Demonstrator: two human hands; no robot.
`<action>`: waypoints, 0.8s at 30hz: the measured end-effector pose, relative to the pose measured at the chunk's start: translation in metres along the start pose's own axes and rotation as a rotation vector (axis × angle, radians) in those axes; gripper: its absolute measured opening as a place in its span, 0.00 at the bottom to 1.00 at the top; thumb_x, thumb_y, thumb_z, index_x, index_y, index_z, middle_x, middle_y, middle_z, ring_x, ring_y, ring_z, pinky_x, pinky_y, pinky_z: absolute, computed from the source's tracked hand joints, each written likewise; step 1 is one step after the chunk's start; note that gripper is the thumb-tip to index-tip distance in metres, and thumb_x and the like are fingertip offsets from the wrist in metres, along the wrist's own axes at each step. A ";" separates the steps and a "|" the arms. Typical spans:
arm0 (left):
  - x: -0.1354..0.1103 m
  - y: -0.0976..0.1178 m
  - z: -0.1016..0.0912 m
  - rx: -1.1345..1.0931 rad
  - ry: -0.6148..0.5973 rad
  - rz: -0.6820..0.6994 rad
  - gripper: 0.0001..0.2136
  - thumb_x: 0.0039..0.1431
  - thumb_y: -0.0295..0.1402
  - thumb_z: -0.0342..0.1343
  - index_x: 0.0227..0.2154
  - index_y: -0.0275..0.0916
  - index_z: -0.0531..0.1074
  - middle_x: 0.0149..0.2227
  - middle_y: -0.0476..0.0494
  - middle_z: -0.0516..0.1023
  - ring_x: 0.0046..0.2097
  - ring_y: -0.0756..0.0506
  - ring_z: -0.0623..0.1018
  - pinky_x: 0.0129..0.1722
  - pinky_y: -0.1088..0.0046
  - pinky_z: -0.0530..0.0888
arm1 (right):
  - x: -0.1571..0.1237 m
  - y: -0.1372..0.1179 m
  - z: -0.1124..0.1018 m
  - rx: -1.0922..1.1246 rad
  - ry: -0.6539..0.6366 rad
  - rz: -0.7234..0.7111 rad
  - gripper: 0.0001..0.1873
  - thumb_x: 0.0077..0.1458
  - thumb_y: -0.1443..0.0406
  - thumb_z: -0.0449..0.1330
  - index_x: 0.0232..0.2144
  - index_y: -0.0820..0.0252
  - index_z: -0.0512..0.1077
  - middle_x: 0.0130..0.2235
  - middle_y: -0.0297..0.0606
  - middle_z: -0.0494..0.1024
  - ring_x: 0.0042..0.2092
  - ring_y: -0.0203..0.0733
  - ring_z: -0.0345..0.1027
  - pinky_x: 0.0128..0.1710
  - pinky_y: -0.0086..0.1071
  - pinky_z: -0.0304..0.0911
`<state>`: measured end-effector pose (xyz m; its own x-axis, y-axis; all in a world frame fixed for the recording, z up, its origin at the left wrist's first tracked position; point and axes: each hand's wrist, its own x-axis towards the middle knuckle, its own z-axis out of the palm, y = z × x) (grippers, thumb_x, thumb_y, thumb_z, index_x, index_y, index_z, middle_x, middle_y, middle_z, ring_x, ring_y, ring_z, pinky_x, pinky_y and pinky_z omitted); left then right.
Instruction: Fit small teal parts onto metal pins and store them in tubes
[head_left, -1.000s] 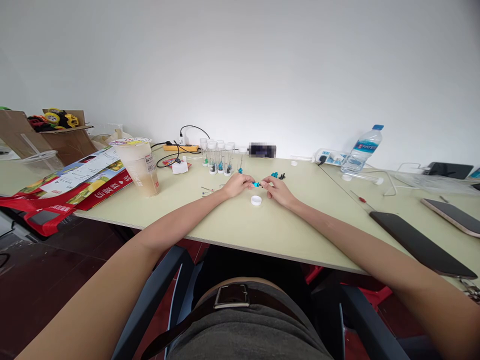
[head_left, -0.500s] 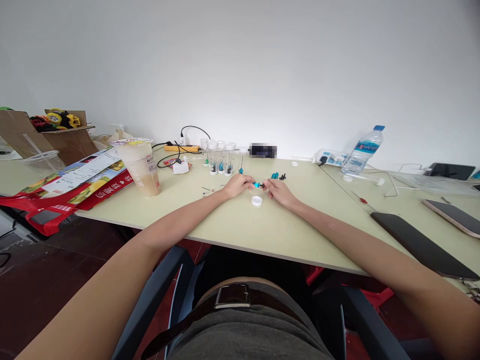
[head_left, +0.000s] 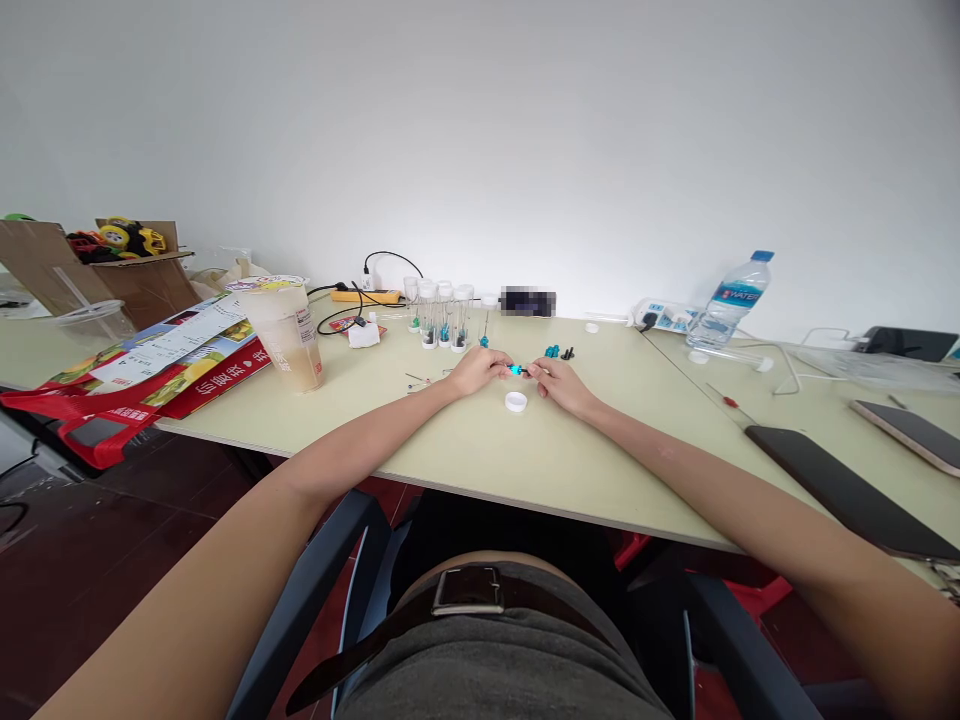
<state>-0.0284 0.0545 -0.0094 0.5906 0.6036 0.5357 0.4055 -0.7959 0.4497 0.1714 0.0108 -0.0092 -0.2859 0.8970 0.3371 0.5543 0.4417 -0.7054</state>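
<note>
While the left hand pinches a little blue piece, the right hand pinches a black bit at its right end. A white cap lies nearer.

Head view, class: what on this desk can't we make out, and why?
Blue piece and dark part: head view; left hand and right hand cover their ends; too small to tell whether joined.
Pixelated object: head view; pixelation hides its details.
Clear tubes: head view; contents too small to identify.
Metallic items: head view; cut off by the right edge.
</note>
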 end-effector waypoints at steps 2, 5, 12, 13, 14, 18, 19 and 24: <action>0.000 -0.001 0.000 -0.009 0.004 -0.004 0.09 0.55 0.30 0.50 0.33 0.35 0.75 0.26 0.48 0.76 0.29 0.51 0.73 0.32 0.77 0.65 | -0.001 0.001 0.001 0.031 0.007 -0.031 0.15 0.51 0.54 0.55 0.35 0.58 0.65 0.41 0.37 0.70 0.22 0.29 0.60 0.26 0.30 0.60; 0.000 -0.002 0.001 -0.012 0.007 0.008 0.09 0.55 0.30 0.50 0.33 0.35 0.75 0.26 0.48 0.77 0.30 0.50 0.73 0.33 0.76 0.66 | -0.001 0.001 0.001 0.061 0.033 -0.043 0.20 0.47 0.55 0.59 0.41 0.56 0.62 0.46 0.38 0.66 0.23 0.28 0.61 0.26 0.31 0.61; 0.000 -0.003 0.002 -0.003 -0.002 -0.001 0.09 0.55 0.31 0.50 0.33 0.35 0.75 0.26 0.48 0.77 0.29 0.50 0.73 0.32 0.77 0.66 | 0.001 0.003 0.001 -0.001 0.003 0.000 0.16 0.54 0.53 0.50 0.31 0.60 0.66 0.36 0.36 0.70 0.22 0.30 0.59 0.25 0.30 0.59; 0.001 -0.003 0.002 -0.002 -0.004 0.002 0.10 0.55 0.31 0.50 0.34 0.35 0.75 0.26 0.48 0.77 0.30 0.50 0.73 0.33 0.77 0.66 | 0.001 0.003 0.001 0.024 -0.001 -0.011 0.14 0.52 0.54 0.54 0.34 0.59 0.65 0.39 0.37 0.70 0.23 0.29 0.59 0.25 0.30 0.60; 0.001 -0.004 0.002 -0.002 -0.005 0.006 0.10 0.55 0.31 0.50 0.34 0.35 0.75 0.26 0.47 0.77 0.30 0.50 0.73 0.33 0.76 0.66 | 0.001 0.004 0.001 0.050 -0.002 -0.020 0.15 0.49 0.56 0.57 0.37 0.58 0.64 0.43 0.37 0.68 0.23 0.29 0.60 0.26 0.30 0.60; 0.001 -0.005 0.002 -0.002 -0.012 0.008 0.11 0.56 0.31 0.48 0.36 0.35 0.75 0.27 0.47 0.77 0.31 0.50 0.74 0.33 0.76 0.66 | -0.001 0.005 0.002 0.080 0.002 -0.019 0.20 0.46 0.58 0.60 0.41 0.56 0.62 0.47 0.39 0.65 0.23 0.27 0.60 0.26 0.30 0.61; 0.002 -0.005 0.002 0.004 -0.014 0.006 0.11 0.56 0.31 0.48 0.36 0.35 0.75 0.27 0.47 0.77 0.30 0.50 0.74 0.33 0.76 0.66 | -0.001 0.005 0.002 0.079 0.006 -0.021 0.19 0.46 0.58 0.60 0.41 0.56 0.62 0.46 0.38 0.65 0.23 0.27 0.59 0.26 0.30 0.61; 0.001 -0.004 0.002 0.027 0.001 0.008 0.10 0.55 0.30 0.49 0.34 0.36 0.75 0.26 0.48 0.77 0.31 0.50 0.73 0.33 0.76 0.65 | 0.001 0.006 0.001 0.086 -0.005 -0.045 0.13 0.48 0.59 0.58 0.36 0.58 0.64 0.39 0.35 0.68 0.23 0.28 0.58 0.26 0.29 0.59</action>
<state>-0.0278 0.0582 -0.0116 0.5929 0.5972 0.5402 0.4192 -0.8016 0.4263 0.1731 0.0139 -0.0138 -0.3129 0.8761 0.3669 0.4714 0.4786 -0.7408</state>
